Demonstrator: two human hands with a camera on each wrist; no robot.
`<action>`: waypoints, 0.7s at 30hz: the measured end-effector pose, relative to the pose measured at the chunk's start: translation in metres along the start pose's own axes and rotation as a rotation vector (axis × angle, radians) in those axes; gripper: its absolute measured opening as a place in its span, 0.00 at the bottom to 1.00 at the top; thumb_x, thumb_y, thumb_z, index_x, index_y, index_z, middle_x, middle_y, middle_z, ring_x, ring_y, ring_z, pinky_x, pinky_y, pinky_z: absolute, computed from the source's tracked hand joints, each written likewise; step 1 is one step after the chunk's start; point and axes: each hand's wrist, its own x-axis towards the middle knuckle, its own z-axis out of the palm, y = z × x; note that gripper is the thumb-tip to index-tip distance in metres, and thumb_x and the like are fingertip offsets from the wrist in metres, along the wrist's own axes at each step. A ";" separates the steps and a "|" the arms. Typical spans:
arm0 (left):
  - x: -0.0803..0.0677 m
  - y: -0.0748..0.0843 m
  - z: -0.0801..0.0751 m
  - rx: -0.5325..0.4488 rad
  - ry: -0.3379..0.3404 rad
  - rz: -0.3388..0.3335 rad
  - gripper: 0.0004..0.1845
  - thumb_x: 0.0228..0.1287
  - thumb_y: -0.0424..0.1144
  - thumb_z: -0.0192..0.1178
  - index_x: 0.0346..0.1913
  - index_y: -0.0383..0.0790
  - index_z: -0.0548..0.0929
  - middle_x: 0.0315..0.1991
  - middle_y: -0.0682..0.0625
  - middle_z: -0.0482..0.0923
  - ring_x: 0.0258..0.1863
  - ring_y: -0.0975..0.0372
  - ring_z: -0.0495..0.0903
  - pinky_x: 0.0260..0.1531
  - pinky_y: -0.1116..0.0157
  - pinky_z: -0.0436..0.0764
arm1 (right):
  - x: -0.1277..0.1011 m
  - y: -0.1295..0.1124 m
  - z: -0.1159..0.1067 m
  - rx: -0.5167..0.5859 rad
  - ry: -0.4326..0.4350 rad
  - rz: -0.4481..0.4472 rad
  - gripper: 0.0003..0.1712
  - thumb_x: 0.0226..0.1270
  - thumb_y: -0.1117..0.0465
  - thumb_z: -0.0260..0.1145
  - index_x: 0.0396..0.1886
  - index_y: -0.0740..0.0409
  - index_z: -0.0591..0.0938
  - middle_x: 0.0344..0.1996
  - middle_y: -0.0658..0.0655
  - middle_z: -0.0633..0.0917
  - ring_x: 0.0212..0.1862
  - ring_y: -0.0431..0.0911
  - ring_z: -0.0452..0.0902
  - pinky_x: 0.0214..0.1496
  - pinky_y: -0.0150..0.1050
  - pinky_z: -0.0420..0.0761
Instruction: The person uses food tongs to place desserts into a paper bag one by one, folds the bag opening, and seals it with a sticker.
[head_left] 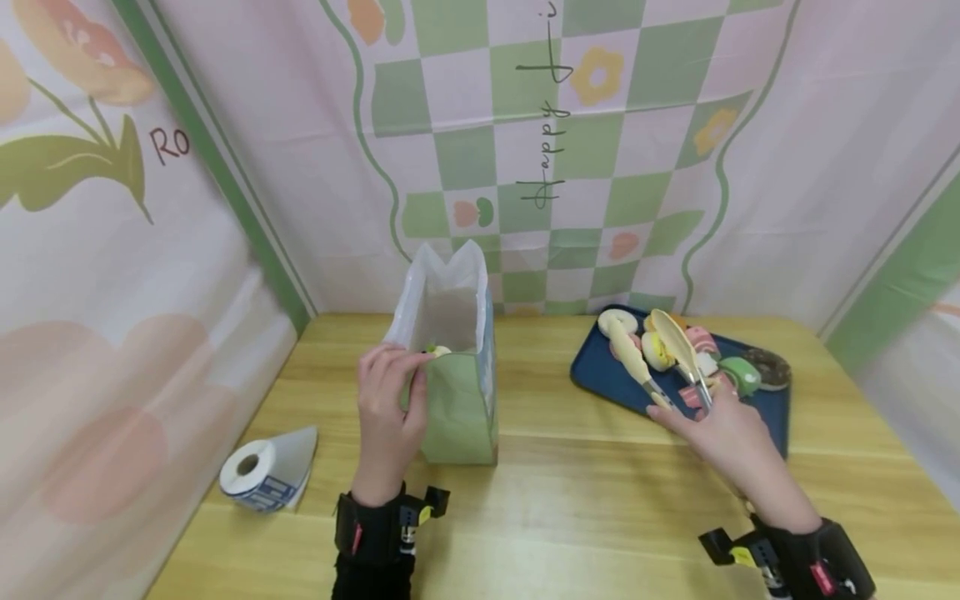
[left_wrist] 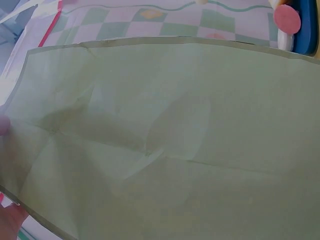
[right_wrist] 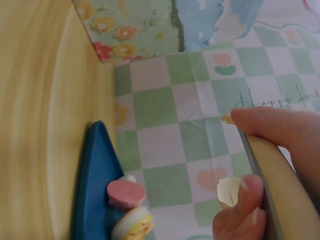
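Far left on the wooden table (head_left: pixel 525 500) you have a roll of labels (head_left: pixel 264 471), lying on its side, well apart from your hands.

Next, your left hand (head_left: pixel 386 408) grips the near rim of the paper bag (head_left: pixel 457 400): fingers curled over the top edge, thumb side against the green front panel. The bag stands upright near the table's middle, mouth open, white inner walls rising behind your fingers. A small pale item shows just at the rim beside your fingertips; what it is cannot be told. In the left wrist view the green panel (left_wrist: pixel 165 135) fills nearly the whole frame, creased.

To the right, the blue tray (head_left: pixel 600 379) sits toward the back right of the table, loaded with toy pastries (head_left: pixel 693 354): a pale ring, a pink roll, a green roll, a dark doughnut, packed touching each other.

Your right hand (head_left: pixel 723 425) lies at the tray's near edge and holds the cream-handled tongs (head_left: pixel 660 354), fingers and thumb curled round the arms; the tongs lie over the pastries, their arms spread apart. The right wrist view shows your fingers (right_wrist: pixel 272 125) pressed on a cream handle (right_wrist: pixel 280 185), with the tray edge (right_wrist: pixel 92 190) below left.
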 end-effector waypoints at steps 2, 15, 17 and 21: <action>0.000 0.000 0.000 0.004 0.001 0.003 0.06 0.61 0.28 0.59 0.39 0.34 0.84 0.35 0.43 0.82 0.45 0.48 0.76 0.54 0.53 0.71 | 0.000 0.005 0.002 -0.002 -0.005 0.012 0.77 0.53 0.20 0.56 0.73 0.79 0.38 0.42 0.79 0.80 0.34 0.58 0.81 0.24 0.41 0.73; 0.002 0.000 0.000 0.011 0.006 0.015 0.06 0.59 0.27 0.59 0.39 0.33 0.83 0.34 0.43 0.82 0.44 0.48 0.76 0.54 0.53 0.71 | 0.002 0.043 0.011 0.029 0.021 0.067 0.72 0.55 0.23 0.59 0.64 0.89 0.52 0.33 0.72 0.79 0.28 0.51 0.77 0.22 0.41 0.71; 0.002 0.000 0.000 0.013 0.007 0.016 0.06 0.59 0.27 0.60 0.39 0.33 0.83 0.34 0.43 0.82 0.44 0.48 0.76 0.54 0.53 0.71 | 0.003 0.049 0.011 0.028 0.014 0.074 0.73 0.56 0.23 0.58 0.64 0.90 0.49 0.29 0.69 0.79 0.26 0.50 0.77 0.22 0.41 0.71; 0.002 0.000 0.000 0.013 0.009 0.014 0.06 0.59 0.28 0.60 0.39 0.33 0.83 0.35 0.42 0.82 0.43 0.47 0.77 0.54 0.53 0.71 | 0.006 0.061 0.009 0.016 0.006 0.091 0.75 0.57 0.23 0.56 0.65 0.92 0.45 0.30 0.72 0.80 0.28 0.54 0.78 0.22 0.41 0.72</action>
